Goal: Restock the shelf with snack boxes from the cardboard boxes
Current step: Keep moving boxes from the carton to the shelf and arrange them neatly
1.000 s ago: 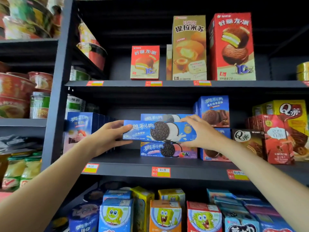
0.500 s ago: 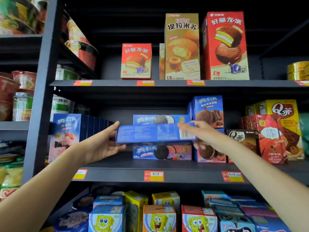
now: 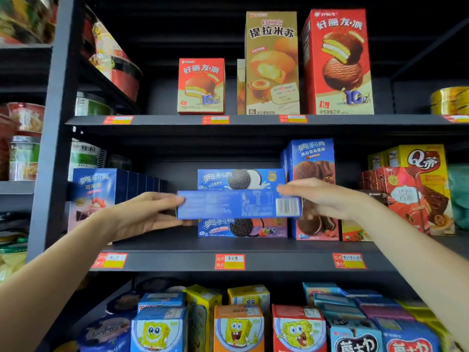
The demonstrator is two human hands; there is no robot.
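Nearest to me, both forearms reach up and forward from the bottom corners toward the middle shelf point(image 3: 279, 260). My left hand point(image 3: 142, 217) has its fingers curled around the left end of the blue cookie box point(image 3: 228, 205), thumb underneath as far as I can tell. My right hand point(image 3: 322, 196) comes in from the other side, fingers laid over the top right corner above the barcode, pinching that end. So I hold the box between both hands, its long axis running left to right, level, printed back panel facing me. Neither hand looks nearer than the other; they mirror one another, wrists roughly level.

Just behind the held box sits a stack of two cookie boxes point(image 3: 241, 179) lying the same way, one showing above my box and one below. I judge the coming move as a lift and push away from me onto that stack, so the box must clear the upper box's front edge. A tall blue box point(image 3: 312, 158) stands close on the right, near my right knuckles
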